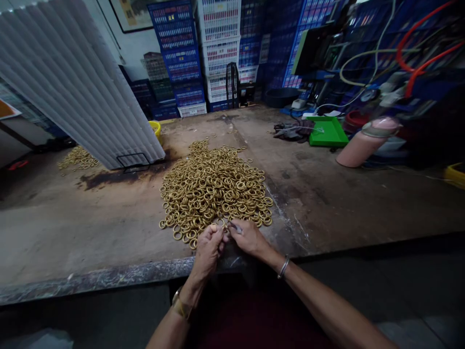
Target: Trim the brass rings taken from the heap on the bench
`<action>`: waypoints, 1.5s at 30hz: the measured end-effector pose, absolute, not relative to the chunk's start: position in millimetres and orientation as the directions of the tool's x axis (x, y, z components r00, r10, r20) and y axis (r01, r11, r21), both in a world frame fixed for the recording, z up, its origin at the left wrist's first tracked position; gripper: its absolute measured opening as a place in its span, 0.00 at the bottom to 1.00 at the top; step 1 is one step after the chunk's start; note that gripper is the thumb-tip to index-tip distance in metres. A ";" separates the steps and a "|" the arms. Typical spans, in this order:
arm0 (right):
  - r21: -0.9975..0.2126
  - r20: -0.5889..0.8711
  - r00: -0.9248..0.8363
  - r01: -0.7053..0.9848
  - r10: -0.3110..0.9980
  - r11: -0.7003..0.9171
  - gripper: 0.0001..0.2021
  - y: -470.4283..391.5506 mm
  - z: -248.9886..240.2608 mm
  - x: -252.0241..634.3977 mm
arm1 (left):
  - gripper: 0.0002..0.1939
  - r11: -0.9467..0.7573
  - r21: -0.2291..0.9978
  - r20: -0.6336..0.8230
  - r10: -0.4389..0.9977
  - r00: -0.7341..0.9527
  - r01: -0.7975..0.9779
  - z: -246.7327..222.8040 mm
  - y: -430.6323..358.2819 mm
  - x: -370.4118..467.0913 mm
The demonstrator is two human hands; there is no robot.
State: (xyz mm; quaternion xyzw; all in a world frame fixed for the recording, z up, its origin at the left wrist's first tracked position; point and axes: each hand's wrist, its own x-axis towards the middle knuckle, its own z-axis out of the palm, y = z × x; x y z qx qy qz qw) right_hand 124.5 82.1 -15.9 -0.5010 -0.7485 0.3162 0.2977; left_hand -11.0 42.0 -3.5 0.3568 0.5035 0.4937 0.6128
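1. Left hand (209,245): fingers bunched, tips together at the near edge of the heap; cannot tell whether a ring is pinched between them.
2. Right hand (250,237): fingers curled around a small, slim, dark-grey tool (236,227), its tip directed toward the left fingertips.
3. Heap of gold-coloured, round, metallic-looking rings (214,184): directly beyond both hands, spread loosely on the brown, stained, flat worktop (312,194).
4. Left of heap: tall, grey-white, corrugated panel (87,82), leaning; a smaller gold-coloured ring pile (80,158) beside its base.
5. Right, farther back: shallow, green, rectangular plastic tray (327,131), near a pink, cylindrical container (363,148).
6. Behind worktop: stacked blue plastic crates (181,63) and white slatted plastic crates (220,53).
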 end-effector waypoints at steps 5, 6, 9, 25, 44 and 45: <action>-0.562 0.111 -0.451 0.707 0.886 0.430 0.05 73.5 -16.5 123.0 | 0.16 0.227 0.947 -0.237 0.971 -0.015 -0.226 -6.7 42.7 -8.7; -0.540 0.094 -0.448 0.727 0.889 0.423 0.05 73.2 -16.2 122.0 | 0.16 0.229 0.947 -0.240 0.971 -0.019 -0.226 -7.5 42.7 -8.8; -0.487 0.037 -0.437 0.777 0.899 0.398 0.07 73.8 -13.6 119.3 | 0.17 0.237 0.944 -0.249 0.968 -0.025 -0.228 -9.6 42.5 -10.5; -0.339 -0.079 -0.268 0.913 0.960 0.227 0.11 91.3 -7.4 106.4 | 0.13 0.314 0.868 -0.314 0.947 0.065 -0.384 9.7 15.6 -27.9; -0.981 -0.097 -0.394 0.195 0.914 -0.020 0.07 74.1 -11.7 93.0 | 0.16 0.346 0.742 -0.403 0.915 0.031 -0.574 -1.9 22.5 -29.8; -0.970 -0.025 -0.381 0.234 0.924 0.070 0.07 74.5 -11.3 94.1 | 0.17 0.349 0.741 -0.409 0.912 0.026 -0.573 -3.0 22.9 -30.0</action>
